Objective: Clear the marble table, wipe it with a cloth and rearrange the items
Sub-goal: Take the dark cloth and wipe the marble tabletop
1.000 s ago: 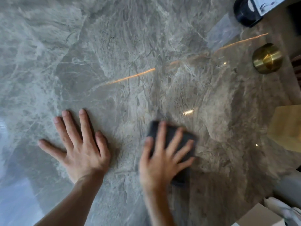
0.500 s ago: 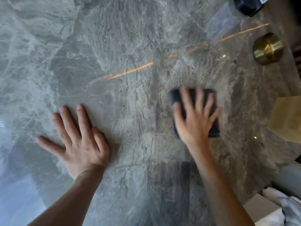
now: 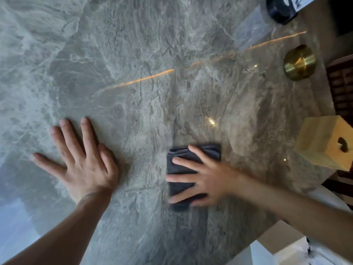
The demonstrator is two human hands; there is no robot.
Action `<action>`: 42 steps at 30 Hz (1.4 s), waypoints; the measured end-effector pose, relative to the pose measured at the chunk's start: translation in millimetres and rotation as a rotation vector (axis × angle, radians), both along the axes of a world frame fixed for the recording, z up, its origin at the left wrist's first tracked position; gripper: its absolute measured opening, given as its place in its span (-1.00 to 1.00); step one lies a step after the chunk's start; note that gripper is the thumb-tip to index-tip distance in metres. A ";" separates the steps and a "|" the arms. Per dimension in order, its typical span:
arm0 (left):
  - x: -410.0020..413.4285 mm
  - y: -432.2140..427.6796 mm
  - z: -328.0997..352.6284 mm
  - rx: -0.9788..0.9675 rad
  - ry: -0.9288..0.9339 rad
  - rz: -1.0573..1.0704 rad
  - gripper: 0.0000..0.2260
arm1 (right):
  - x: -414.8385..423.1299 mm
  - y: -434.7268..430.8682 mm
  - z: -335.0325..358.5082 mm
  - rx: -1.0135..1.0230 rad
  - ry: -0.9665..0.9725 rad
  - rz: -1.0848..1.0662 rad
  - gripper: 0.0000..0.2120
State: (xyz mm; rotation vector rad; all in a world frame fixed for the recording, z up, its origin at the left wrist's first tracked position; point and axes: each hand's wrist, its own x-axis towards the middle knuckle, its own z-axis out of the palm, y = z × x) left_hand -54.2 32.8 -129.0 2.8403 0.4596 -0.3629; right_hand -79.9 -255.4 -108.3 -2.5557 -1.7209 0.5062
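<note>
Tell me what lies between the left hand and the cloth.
Only bare marble of the table lies between the left hand and the cloth, as the head view shows.

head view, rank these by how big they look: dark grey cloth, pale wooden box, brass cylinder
1 and 2, too alike to rank: folded dark grey cloth, partly under the right hand, and pale wooden box, cut by the frame edge.
3. round brass cylinder, clearly smallest.

The head camera looks steeply down, apparently close over the marble table (image 3: 133,54).
</note>
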 end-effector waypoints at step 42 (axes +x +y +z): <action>4.0 -1.4 3.4 0.015 -0.023 0.035 -0.44 | 143.9 45.0 -18.3 0.099 -0.128 -0.111 -0.52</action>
